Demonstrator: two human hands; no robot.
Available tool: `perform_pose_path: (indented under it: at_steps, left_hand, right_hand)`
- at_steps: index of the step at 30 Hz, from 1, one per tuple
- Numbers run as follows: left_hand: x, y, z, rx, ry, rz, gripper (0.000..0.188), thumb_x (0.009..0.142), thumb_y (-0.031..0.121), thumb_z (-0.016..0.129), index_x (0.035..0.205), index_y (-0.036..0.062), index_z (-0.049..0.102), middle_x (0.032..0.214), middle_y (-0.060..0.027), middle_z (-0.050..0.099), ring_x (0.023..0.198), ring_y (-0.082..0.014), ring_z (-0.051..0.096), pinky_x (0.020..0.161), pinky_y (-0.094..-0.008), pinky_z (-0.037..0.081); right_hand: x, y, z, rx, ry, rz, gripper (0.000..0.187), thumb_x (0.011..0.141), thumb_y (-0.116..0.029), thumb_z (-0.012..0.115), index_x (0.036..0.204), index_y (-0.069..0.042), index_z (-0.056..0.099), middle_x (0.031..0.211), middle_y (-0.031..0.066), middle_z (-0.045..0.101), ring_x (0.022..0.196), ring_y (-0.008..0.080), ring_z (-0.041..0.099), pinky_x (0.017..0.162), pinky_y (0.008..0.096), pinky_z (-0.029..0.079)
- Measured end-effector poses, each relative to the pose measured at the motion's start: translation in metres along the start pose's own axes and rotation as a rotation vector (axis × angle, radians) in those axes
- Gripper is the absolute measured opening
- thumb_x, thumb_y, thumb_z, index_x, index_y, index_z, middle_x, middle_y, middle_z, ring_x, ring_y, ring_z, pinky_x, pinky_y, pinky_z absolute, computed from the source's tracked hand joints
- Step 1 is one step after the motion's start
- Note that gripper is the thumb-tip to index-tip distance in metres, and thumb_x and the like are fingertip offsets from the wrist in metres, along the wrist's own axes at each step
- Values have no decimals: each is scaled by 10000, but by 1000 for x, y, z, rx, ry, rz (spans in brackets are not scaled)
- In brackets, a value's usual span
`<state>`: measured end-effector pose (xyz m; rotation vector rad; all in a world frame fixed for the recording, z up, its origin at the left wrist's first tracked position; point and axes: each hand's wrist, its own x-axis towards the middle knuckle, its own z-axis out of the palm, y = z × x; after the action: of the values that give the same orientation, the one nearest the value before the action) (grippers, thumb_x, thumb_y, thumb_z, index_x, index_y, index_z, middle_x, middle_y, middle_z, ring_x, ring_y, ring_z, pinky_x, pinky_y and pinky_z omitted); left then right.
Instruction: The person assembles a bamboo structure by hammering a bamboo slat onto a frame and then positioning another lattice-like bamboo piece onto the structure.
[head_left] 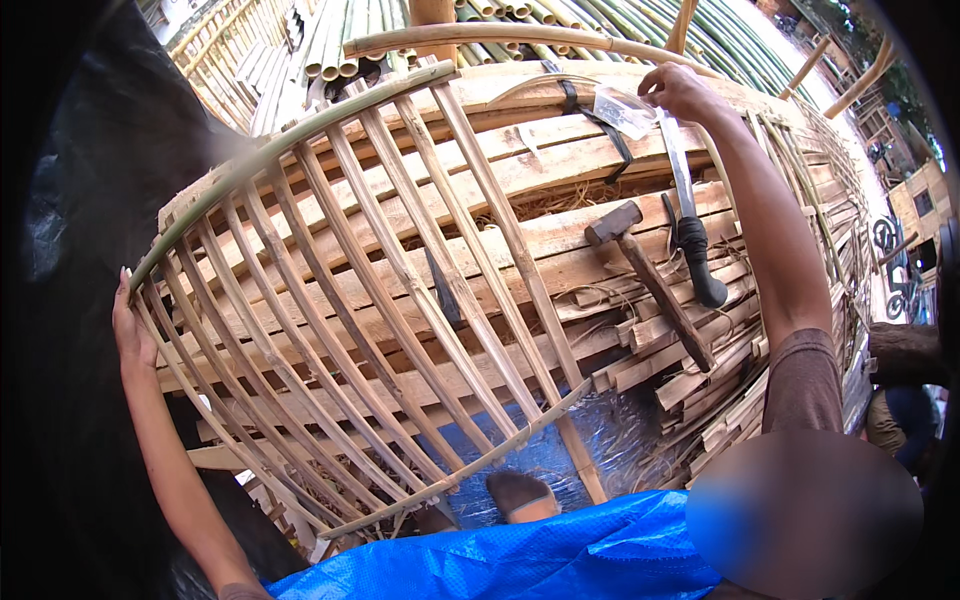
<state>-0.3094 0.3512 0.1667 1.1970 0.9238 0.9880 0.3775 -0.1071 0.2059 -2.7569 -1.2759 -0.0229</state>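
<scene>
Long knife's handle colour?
The handle is black; it shows best in the head view.

The slatted frame (pixel 402 260) lies across the left of the plank surface (pixel 560 165). Right of it is a hammer (pixel 662 297), with a knife (pixel 691 238) farther right. Split strips (pixel 690 385) lie before these; long poles (pixel 340 40) lie behind the surface.

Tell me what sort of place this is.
Probably a bamboo workshop or yard: a slatted panel that looks like split bamboo lies in front of the person, a hammer rests beside it, and many bamboo poles lie stacked beyond.
</scene>
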Motion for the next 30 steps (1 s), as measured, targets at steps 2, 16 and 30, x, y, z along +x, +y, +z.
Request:
perform_pose_path:
  at_steps: [2, 16, 30]
  left_hand:
    - [4, -16, -4, -27, 30, 2, 255, 991, 342, 627, 1088, 107, 638, 963, -28, 676, 882, -144, 645, 793, -311, 541]
    - [2, -35, -50, -91, 28, -14, 324, 1031, 281, 559, 1307, 114, 587, 1211, -14, 641, 1049, -107, 612, 951, -273, 504]
    - [-23, -88, -61, -149, 52, -105, 337, 1027, 332, 557, 1280, 115, 603, 1227, -4, 638, 1107, -149, 591, 1011, -330, 451]
  right_hand:
    - [21, 1, 11, 140, -102, 60, 208, 862, -143, 739, 1050, -57, 760, 867, 110, 737, 792, 186, 679, 723, 338, 546]
    - [63, 15, 58, -50, -295, 36, 326, 753, -166, 742, 1067, -83, 760, 919, 132, 744, 816, 255, 696, 732, 385, 544]
    - [53, 17, 69, 149, -143, -17, 309, 806, -221, 820, 1064, -59, 771, 895, 114, 752, 782, 199, 667, 738, 358, 524]
